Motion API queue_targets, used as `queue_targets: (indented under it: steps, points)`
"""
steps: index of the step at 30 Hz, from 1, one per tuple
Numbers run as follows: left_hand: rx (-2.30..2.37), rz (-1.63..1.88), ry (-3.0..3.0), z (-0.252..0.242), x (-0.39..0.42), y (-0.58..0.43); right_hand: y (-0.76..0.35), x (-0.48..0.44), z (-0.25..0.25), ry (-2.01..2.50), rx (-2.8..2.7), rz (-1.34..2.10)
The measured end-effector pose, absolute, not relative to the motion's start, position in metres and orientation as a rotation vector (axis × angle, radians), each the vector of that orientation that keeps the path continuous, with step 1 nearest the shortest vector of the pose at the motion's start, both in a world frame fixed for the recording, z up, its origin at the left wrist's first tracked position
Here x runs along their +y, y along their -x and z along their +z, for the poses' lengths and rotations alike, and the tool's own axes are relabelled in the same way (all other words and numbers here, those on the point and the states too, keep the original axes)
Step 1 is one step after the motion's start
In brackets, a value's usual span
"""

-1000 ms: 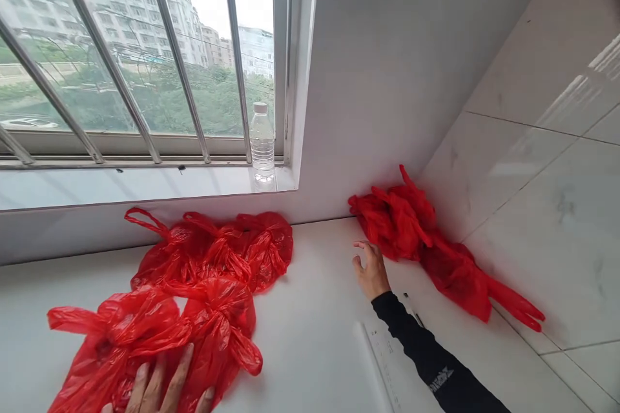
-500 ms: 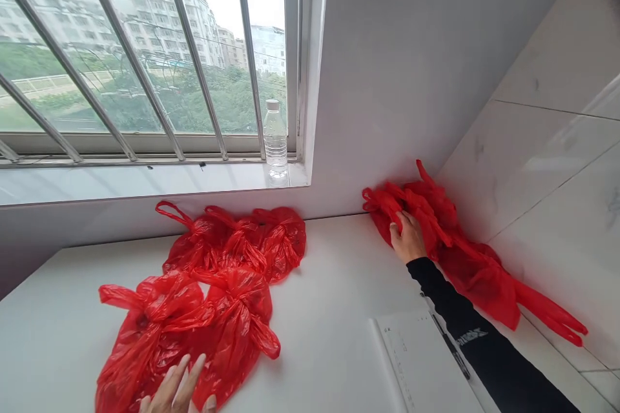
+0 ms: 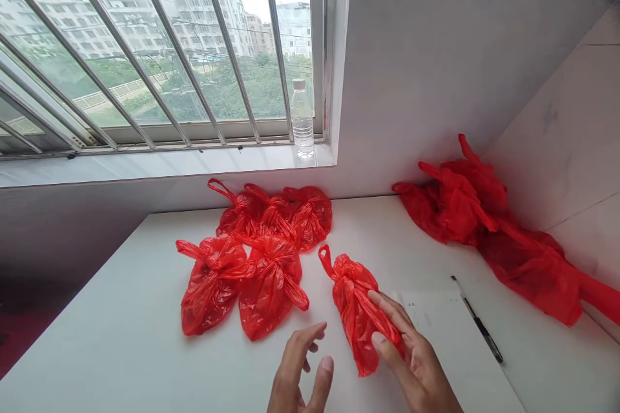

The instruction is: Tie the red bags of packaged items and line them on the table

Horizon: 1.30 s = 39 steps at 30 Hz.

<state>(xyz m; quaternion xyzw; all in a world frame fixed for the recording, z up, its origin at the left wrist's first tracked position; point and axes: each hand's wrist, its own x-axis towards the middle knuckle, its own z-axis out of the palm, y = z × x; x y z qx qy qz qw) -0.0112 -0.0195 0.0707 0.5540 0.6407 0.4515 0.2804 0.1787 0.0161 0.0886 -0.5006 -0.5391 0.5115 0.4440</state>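
Observation:
A knotted red plastic bag (image 3: 353, 297) with a small loop at its top is in my right hand (image 3: 407, 355), the fingers closed around its lower right side. To the left of that bag, my left hand (image 3: 303, 368) is open, thumb and fingers apart, with nothing in it. Beyond my left hand lie two knotted red bags (image 3: 271, 290) side by side, and a row of three more red bags (image 3: 276, 216) sits behind them against the wall. What the bags contain cannot be made out.
A heap of loose red plastic bags (image 3: 465, 200) lies along the right wall. A black pen (image 3: 479, 322) rests on a white flat object (image 3: 460, 355) at the right. On the window sill stands a clear bottle (image 3: 303, 119). The white table (image 3: 121, 310) ends at the left.
My right hand has come back from the heap at the right with a red bag, now over the table's middle. My left hand has moved right, away from the front bags. The camera view has shifted.

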Motion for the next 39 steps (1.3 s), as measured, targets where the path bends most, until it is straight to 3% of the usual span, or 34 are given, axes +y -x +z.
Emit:
queue_targets:
  steps: [6,14,32,39]
  points:
    - [1.55,0.991,-1.513,0.084,-0.026,0.001,-0.157,-0.03,0.085,1.092,-1.294,1.535]
    - [1.415,0.918,-1.661,0.089,-0.034,0.013,-0.191,0.011,0.1,1.276,-1.863,0.943]
    - [1.624,0.651,-1.915,0.073,-0.027,-0.01,-0.189,0.01,0.083,1.429,-2.159,0.935]
    - [1.694,0.736,-1.836,0.08,-0.037,0.015,-0.207,0.014,0.081,1.531,-2.093,0.91]
